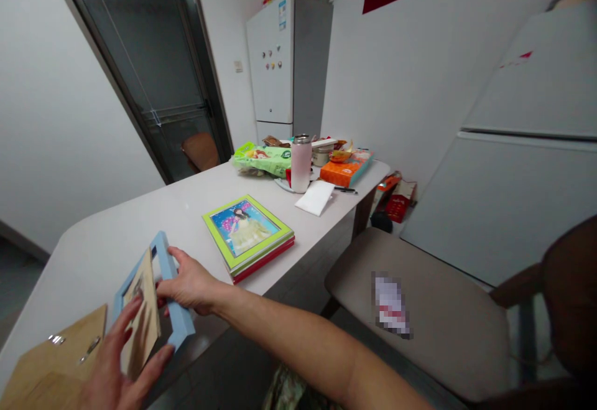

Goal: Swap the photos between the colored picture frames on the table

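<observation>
My right hand is closed on the side of a light blue picture frame, which is tilted up over the table's near edge. In my left hand is a picture card with a tan edge, held between thumb and fingers. The card stands at an angle inside the frame's opening, its face partly covered by my fingers. At my left, a brown backing board with metal clips lies on the table, partly hidden by my left hand.
On the white table lies a stack of framed pictures, lime green on top, red below. Beyond are a pink bottle, white paper, a pen, a green bag and an orange box. A chair stands right.
</observation>
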Motion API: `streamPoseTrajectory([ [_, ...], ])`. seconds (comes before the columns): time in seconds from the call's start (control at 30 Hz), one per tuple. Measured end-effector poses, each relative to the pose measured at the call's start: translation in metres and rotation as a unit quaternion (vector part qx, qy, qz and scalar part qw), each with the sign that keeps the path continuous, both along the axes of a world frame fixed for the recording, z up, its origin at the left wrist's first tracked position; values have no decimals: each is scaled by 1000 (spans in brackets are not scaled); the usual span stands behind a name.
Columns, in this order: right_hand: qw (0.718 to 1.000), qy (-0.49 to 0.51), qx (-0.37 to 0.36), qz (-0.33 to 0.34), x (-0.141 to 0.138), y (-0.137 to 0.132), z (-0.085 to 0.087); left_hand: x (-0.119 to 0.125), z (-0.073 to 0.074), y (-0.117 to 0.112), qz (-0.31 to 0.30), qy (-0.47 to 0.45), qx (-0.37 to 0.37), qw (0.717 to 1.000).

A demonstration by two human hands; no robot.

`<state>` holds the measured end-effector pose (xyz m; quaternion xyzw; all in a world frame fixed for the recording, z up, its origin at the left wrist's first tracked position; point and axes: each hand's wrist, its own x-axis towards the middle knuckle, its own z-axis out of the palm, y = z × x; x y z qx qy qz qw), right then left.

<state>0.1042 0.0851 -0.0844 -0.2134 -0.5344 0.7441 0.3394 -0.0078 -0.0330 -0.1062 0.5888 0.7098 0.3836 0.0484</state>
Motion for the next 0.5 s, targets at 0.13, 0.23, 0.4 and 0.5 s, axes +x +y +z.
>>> streamPoseTrajectory([
  [0.13,998,-37,44,16,1,-1,-4,32,22,11,14,59,2,998],
  [0.23,989,-98,107,21,3,2,-2,25,30,5,35,63,43,996],
  [0.4,874,-351,322,-92,12,6,-2,-18,38,-23,173,-26,71,982],
  [0.5,846,-381,360,-97,15,7,-14,-47,26,-46,222,-120,68,965],
])
